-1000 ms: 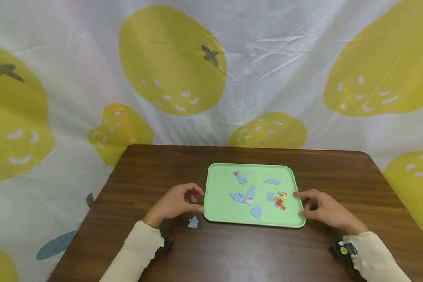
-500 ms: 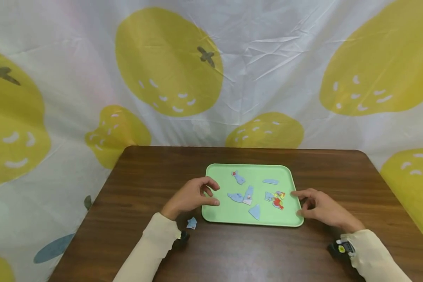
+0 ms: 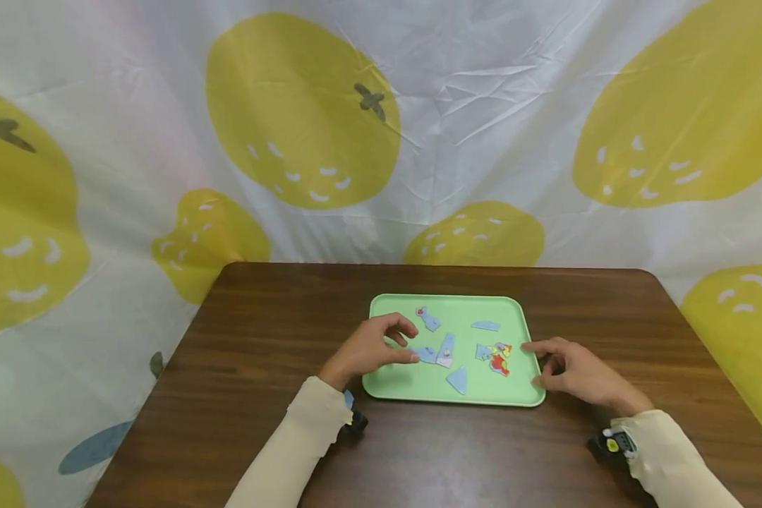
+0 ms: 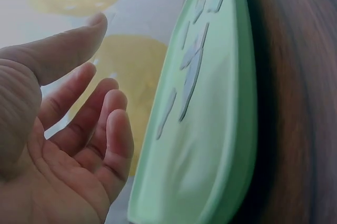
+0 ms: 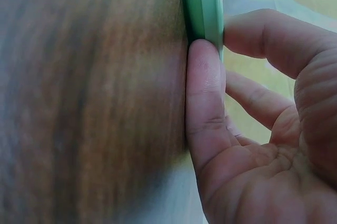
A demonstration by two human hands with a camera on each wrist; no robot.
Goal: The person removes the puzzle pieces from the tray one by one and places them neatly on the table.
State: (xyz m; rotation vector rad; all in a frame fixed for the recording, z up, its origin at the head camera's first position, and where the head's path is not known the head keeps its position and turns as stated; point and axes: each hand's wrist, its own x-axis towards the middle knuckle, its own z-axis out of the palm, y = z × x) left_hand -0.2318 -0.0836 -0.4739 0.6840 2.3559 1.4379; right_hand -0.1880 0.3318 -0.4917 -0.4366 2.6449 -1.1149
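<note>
My left hand (image 3: 378,344) hovers over the left part of a pale green tray (image 3: 394,384), thumb and fingers apart with nothing between them. Its fingertips overlap a light-blue flat piece (image 3: 427,355) in the head view. That piece adjoins an upright blue piece with a pale lower end (image 3: 446,351). My right hand (image 3: 574,372) pinches the tray's right rim; in the right wrist view the thumb (image 5: 204,76) lies along the outer side and a finger meets the rim above. A joined blue, yellow and red cluster (image 3: 497,358) lies on the tray near this hand.
Other loose pieces on the tray are a triangular one (image 3: 458,380), a thin strip (image 3: 485,325) and a red-tipped one (image 3: 428,319). A blue piece (image 3: 348,399) lies on the brown wooden table (image 3: 279,310), partly hidden by the left wrist. A lemon-print curtain (image 3: 444,141) hangs behind.
My left hand has left the tray's left edge and moved right over the tray toward the blue pieces. My right hand has stayed at the right rim.
</note>
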